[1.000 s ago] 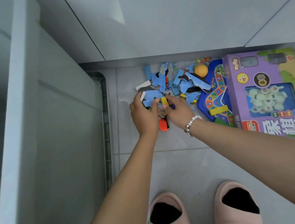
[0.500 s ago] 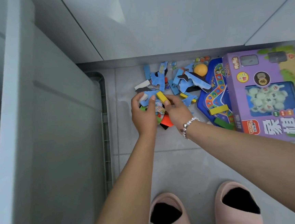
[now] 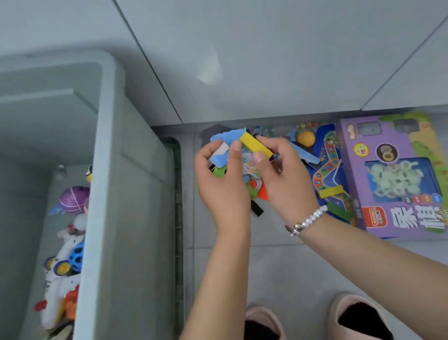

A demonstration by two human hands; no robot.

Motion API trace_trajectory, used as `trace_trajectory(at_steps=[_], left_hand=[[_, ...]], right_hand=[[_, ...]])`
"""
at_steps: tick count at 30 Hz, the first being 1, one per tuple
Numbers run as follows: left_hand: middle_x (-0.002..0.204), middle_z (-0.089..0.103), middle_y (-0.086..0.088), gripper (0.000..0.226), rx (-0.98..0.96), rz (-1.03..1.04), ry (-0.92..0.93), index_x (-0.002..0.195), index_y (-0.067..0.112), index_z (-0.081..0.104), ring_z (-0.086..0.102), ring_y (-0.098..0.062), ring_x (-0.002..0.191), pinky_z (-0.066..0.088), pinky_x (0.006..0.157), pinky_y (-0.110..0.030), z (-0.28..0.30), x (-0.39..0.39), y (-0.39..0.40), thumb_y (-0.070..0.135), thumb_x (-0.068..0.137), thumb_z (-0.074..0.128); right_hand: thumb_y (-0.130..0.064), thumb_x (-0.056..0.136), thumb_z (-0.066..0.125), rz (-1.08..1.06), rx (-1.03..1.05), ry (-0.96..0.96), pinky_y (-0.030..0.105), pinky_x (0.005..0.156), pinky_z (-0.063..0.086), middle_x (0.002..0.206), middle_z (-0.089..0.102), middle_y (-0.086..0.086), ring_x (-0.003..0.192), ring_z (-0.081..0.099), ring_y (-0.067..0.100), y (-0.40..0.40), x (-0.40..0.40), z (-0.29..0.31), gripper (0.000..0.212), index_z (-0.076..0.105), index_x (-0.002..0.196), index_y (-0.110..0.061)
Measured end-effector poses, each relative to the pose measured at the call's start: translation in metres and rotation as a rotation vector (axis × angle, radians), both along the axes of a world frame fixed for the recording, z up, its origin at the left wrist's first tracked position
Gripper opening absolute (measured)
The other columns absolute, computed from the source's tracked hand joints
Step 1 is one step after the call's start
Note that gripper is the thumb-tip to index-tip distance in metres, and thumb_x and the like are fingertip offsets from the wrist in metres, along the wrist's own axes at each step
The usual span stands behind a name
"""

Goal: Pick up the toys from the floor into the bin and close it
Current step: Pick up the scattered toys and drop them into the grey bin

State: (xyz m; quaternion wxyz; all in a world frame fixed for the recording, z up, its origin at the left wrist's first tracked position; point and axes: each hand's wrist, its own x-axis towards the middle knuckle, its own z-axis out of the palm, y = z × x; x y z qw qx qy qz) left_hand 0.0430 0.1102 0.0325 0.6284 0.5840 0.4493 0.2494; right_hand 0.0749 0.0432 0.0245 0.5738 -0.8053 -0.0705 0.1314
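Note:
My left hand (image 3: 223, 186) and my right hand (image 3: 286, 180) are raised together above the floor, cupping a bundle of small toy pieces between them. Blue foam pieces (image 3: 227, 139) stick out at the top under my left fingers. My right hand grips a yellow block (image 3: 255, 145). More blue pieces and an orange ball (image 3: 306, 138) lie on the floor behind the hands. The grey bin (image 3: 117, 206) stands open at the left, with several toys (image 3: 63, 265) inside.
A purple game box (image 3: 399, 176) lies on the floor at the right, over a blue game board (image 3: 326, 171). A grey cabinet front (image 3: 262, 58) runs along the back. My two pink slippers (image 3: 358, 320) are at the bottom. Grey tile floor (image 3: 280, 268) lies between.
Both hands have lifted off the floor with the gathered pieces. The view has swung left, so the bin's inside now shows.

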Motion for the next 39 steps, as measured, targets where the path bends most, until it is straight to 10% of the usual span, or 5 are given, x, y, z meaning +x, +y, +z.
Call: trace_trajectory(at_steps=[8, 14, 19, 24, 39], left_hand=[[0.105, 0.065, 0.007, 0.021, 0.234, 0.155, -0.216, 0.099, 0.030, 0.058, 0.064, -0.012, 0.100, 0.054, 0.086, -0.041, 0.126, -0.049, 0.042, 0.038, 0.083, 0.068], [0.127, 0.047, 0.021, 0.047, 0.402, 0.383, -0.021, 0.136, 0.028, 0.038, 0.042, 0.026, 0.101, 0.036, 0.080, 0.004, 0.150, -0.110, 0.101, 0.042, 0.093, 0.052], [0.153, 0.029, -0.001, 0.061, 0.329, 0.275, 0.213, 0.149, 0.033, 0.012, 0.033, -0.014, 0.137, 0.031, 0.101, -0.027, 0.134, -0.139, 0.124, 0.048, 0.096, 0.038], [0.130, 0.051, 0.014, 0.047, 0.302, 0.211, 0.169, 0.144, 0.027, 0.033, 0.044, -0.003, 0.122, 0.035, 0.093, -0.022, 0.125, -0.141, 0.107, 0.039, 0.099, 0.038], [0.129, 0.052, 0.008, 0.030, 0.603, -0.167, 0.133, 0.124, 0.021, 0.054, 0.036, -0.004, 0.131, 0.029, 0.113, -0.037, 0.088, -0.062, 0.021, 0.027, 0.097, 0.043]], right_hand=[[-0.021, 0.092, 0.054, 0.162, 0.193, -0.155, 0.002, 0.071, 0.038, 0.110, 0.060, -0.009, 0.085, 0.053, 0.001, 0.049, -0.032, 0.132, 0.021, 0.057, 0.113, -0.023], [-0.022, 0.096, 0.047, 0.670, 0.085, -0.116, -0.001, 0.080, 0.031, 0.130, 0.051, -0.003, 0.111, 0.047, 0.005, 0.121, -0.070, 0.160, 0.036, 0.048, 0.132, -0.021], [-0.023, 0.101, 0.030, 1.039, -0.107, -0.041, 0.016, 0.104, 0.023, 0.153, 0.025, -0.012, 0.137, 0.031, 0.008, 0.132, -0.073, 0.152, 0.042, 0.035, 0.143, -0.027], [-0.025, 0.098, 0.040, 0.885, 0.011, 0.023, 0.027, 0.072, 0.057, 0.127, 0.059, -0.004, 0.096, 0.066, 0.023, 0.120, -0.068, 0.143, 0.033, 0.052, 0.129, -0.024], [-0.021, 0.094, 0.049, 0.342, -0.004, -0.116, 0.016, 0.066, 0.042, 0.087, 0.056, -0.015, 0.076, 0.053, 0.001, 0.018, -0.017, 0.070, 0.015, 0.060, 0.103, -0.025]])
